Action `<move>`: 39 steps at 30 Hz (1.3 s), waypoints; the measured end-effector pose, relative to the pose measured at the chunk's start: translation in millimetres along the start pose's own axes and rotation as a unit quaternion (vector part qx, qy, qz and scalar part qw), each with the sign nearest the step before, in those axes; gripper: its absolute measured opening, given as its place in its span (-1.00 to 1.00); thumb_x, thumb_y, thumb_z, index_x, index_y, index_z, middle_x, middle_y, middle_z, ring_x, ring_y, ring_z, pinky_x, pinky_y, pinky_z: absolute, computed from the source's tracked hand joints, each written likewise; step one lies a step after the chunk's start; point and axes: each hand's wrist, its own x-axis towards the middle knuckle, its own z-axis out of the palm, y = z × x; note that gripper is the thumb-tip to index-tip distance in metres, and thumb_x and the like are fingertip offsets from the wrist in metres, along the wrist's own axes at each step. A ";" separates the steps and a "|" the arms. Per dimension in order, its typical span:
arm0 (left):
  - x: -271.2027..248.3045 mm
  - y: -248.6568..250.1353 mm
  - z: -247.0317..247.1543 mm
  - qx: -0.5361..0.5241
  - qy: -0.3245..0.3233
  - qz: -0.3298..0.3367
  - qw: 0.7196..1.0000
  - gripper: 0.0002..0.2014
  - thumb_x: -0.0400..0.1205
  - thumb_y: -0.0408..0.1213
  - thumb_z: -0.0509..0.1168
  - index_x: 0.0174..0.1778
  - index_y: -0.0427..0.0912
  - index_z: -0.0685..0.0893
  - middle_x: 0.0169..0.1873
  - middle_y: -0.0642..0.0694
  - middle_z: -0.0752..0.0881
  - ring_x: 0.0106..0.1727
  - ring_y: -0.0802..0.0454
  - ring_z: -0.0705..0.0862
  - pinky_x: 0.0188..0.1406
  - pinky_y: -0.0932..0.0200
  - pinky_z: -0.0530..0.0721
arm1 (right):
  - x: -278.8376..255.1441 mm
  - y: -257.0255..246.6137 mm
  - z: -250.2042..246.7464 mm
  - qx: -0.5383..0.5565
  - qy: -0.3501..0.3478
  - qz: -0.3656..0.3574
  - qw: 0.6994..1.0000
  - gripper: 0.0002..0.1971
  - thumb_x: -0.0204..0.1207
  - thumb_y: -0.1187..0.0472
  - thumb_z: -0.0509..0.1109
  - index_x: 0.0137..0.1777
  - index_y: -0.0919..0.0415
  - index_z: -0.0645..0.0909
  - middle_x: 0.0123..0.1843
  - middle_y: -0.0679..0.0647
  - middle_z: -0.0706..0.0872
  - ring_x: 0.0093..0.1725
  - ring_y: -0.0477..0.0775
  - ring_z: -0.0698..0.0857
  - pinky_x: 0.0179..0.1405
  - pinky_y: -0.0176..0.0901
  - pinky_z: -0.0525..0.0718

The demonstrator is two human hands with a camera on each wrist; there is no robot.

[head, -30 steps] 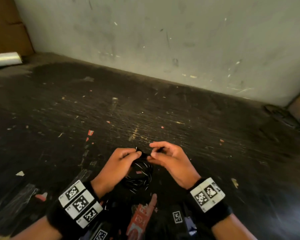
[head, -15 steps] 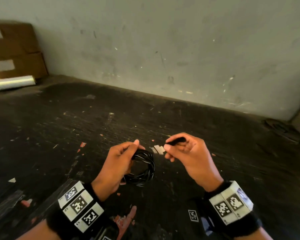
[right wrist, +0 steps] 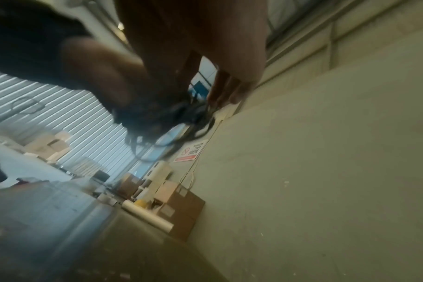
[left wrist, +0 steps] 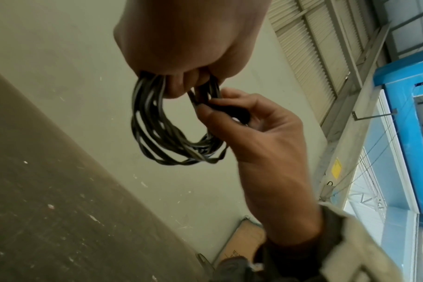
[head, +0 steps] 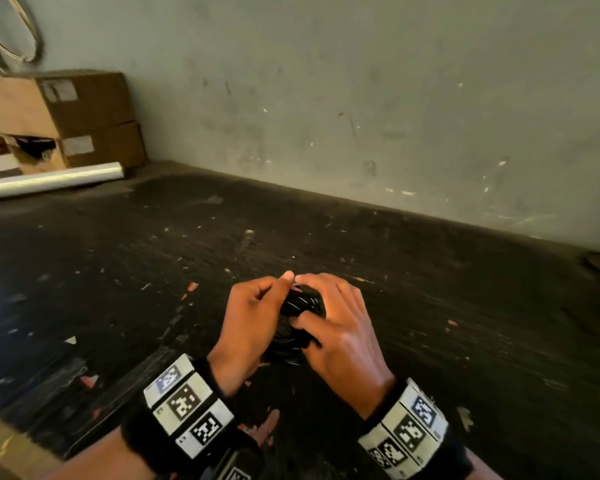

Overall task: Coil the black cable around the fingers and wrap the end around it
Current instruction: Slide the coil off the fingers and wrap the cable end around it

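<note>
The black cable (head: 300,306) is wound into a small coil held between both hands above the dark table. My left hand (head: 253,317) grips the coil's top, its fingers curled through the loops (left wrist: 172,133). My right hand (head: 340,327) pinches the cable's black end (left wrist: 232,112) against the coil's right side. In the right wrist view the coil (right wrist: 172,122) is a dark blur under the fingers. Part of the coil is hidden behind the hands in the head view.
A dark, scuffed table (head: 153,271) runs to a grey wall (head: 361,116). Stacked cardboard boxes (head: 84,116) and a roll of clear film (head: 52,180) sit at the far left. Small scraps dot the table top.
My right hand had drawn the cable end out to the right of the coil; now it has come back against the coil. Both hands have closed together.
</note>
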 end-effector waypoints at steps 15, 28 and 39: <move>2.9 -15.0 6.1 -0.031 0.040 -0.122 0.991 -0.69 0.44 0.00 0.49 0.03 0.01 0.68 -0.07 -0.17 0.80 -0.05 -0.06 0.78 0.00 -0.08 0.74 | -3.3 12.8 13.0 -0.032 0.044 -0.022 0.998 -0.92 0.46 0.26 0.38 -0.20 0.23 0.69 0.06 0.17 0.75 0.03 0.07 0.67 -0.04 -0.16 0.52; 5.3 -14.9 7.8 -0.002 -0.052 -0.055 0.997 -0.65 0.63 -0.09 0.31 -0.41 -0.18 0.78 -0.59 -0.08 0.67 -0.51 0.15 0.60 -0.47 0.26 0.50 | -9.3 32.4 -10.7 0.024 -0.019 -0.023 0.999 -0.87 0.46 0.18 0.38 -0.09 0.16 0.74 0.19 0.10 0.71 0.21 -0.06 0.55 0.27 -0.21 0.40; -11.9 -17.8 8.7 0.078 -0.118 0.073 0.987 -0.47 0.61 0.05 0.25 -0.33 -0.41 0.75 -0.39 -0.45 0.72 -0.35 -0.08 0.64 -0.19 -0.20 0.64 | -16.2 19.6 -9.1 0.404 0.059 0.294 0.864 -0.92 0.41 0.32 0.53 -0.11 0.20 0.79 -0.08 0.02 0.82 -0.03 -0.08 0.80 0.03 -0.07 0.77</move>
